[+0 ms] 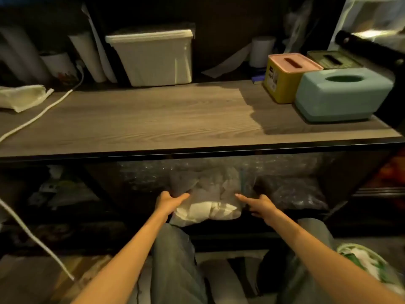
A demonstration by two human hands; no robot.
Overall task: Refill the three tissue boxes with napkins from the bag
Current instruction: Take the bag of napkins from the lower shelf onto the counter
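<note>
clear plastic bag [206,194] of white napkins [206,210], left hand [167,201] gripping it, right hand [262,206] pointing

Clear plastic bag [208,194] of white napkins [206,210] on lower shelf, below wooden surface [142,119]; napkins bunched at bag's front.
Three tissue boxes at surface's right end, close together, upright: teal box [341,95] with oval top opening in front; yellow box [285,77] with pink slotted lid behind left; olive box [333,60] with slotted lid behind.
</note>
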